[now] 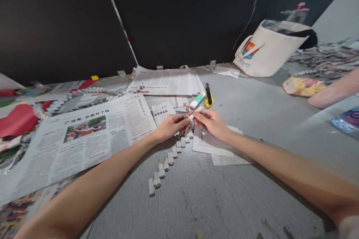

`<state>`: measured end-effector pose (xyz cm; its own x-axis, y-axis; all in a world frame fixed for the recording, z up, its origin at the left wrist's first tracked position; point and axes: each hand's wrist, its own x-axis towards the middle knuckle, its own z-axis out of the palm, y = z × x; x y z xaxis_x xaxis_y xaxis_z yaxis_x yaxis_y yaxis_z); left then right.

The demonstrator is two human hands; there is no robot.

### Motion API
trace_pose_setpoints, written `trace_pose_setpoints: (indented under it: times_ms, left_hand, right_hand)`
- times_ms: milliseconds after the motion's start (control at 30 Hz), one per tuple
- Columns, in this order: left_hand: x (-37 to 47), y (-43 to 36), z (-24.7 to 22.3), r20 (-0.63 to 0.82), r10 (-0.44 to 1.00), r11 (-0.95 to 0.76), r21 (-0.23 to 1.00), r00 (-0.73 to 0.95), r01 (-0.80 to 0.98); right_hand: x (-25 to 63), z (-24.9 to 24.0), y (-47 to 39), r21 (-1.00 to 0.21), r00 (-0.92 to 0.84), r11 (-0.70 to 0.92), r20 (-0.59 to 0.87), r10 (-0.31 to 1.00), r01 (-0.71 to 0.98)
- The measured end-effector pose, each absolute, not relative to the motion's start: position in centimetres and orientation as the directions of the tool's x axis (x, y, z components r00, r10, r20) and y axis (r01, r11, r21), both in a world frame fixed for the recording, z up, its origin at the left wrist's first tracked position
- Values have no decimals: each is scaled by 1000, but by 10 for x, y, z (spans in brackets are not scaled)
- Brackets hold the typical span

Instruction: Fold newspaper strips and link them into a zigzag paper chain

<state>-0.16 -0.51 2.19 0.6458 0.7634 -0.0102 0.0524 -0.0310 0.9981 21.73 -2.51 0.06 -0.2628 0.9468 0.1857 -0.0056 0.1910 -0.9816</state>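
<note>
My left hand (pixel 173 126) and my right hand (pixel 211 122) meet at the middle of the view. Between their fingertips they pinch a small folded white paper strip (pixel 194 113). A zigzag chain of folded paper links (pixel 169 158) runs from beneath my hands down to the left across the grey surface (pixel 196 194). Just beyond my fingers lie a green and white glue stick (pixel 198 100) and a yellow and black cutter (pixel 208 95). Paper sheets (pixel 214 142) lie partly under my right hand.
Newspaper sheets (pixel 95 134) spread over the left side, with more (pixel 165 81) at the back by a dark wall (pixel 182 15). A white bag (pixel 270 50) stands at the back right. Another person's limb (pixel 336 89) and a pile of paper strips (pixel 328 59) show at the right.
</note>
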Motion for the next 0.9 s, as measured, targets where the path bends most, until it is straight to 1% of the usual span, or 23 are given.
trace_pose_setpoints:
  times_ms: [133,300,400,533,600,667,733,767,833,900]
  left_hand:
    - [-2,-4,20,-2,760,-56,996,650,68]
    - [0,-3,18,-14,755,-31,998,656,56]
    - [0,-3,18,-26,748,-14,998,663,55]
    - [-1,-3,20,-40,746,-15,997,665,77]
    - [-1,-3,19,-44,746,-27,995,665,97]
    - [-2,-3,17,-48,743,-40,992,668,117]
    - [-2,-3,16,-49,744,-49,991,666,127]
    - [-3,-3,15,-46,748,-53,990,662,128]
    - [-3,-3,15,-40,754,-62,989,656,131]
    - [-3,-3,15,-41,749,-70,988,661,141]
  right_hand:
    - [218,-2,-24,-983,-273,181,173,946,4]
    - [217,-3,-23,-987,-202,160,157,967,-2]
    - [216,-5,-19,-986,-119,141,151,981,-87]
    - [215,-10,-9,-950,81,182,167,983,-254]
    - [216,-11,-7,-940,101,204,183,978,-275]
    - [216,-9,-10,-944,77,214,201,977,-253]
    - [216,-5,-15,-960,14,215,216,976,-179]
    - [216,-3,-18,-971,-37,210,215,976,-115]
    - [215,1,-24,-982,-196,189,182,964,21]
    - [215,2,-26,-972,-289,215,180,940,95]
